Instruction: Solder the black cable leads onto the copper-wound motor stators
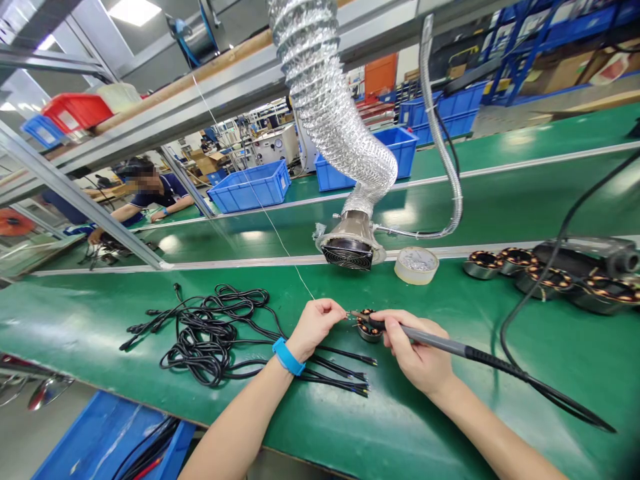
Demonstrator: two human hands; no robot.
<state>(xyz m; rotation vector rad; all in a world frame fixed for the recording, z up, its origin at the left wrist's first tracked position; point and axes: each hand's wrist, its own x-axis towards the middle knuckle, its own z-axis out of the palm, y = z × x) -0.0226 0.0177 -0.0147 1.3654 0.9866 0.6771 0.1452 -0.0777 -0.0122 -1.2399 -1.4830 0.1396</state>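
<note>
My right hand (417, 350) grips a grey-handled soldering iron (435, 340), its tip pointing left. Close to that tip, my left hand (320, 323), with a blue band on the wrist, pinches the thin solder wire (283, 243) that runs down from above. Just below the iron's tip a small motor stator (370, 332) with copper windings sits on the green bench (400, 427), partly hidden by my right fingers. Black cables (215, 333) lie coiled left of my left hand, their stripped ends (363, 383) reaching under my left wrist toward the middle.
A fume extractor head (350, 243) hangs from a foil duct (330, 87) beyond my hands. Beside it stands a round tub (416, 265). Several larger stators (545, 281) line the right side. The iron's cord (520, 320) loops there. A co-worker (155, 190) sits at the far left.
</note>
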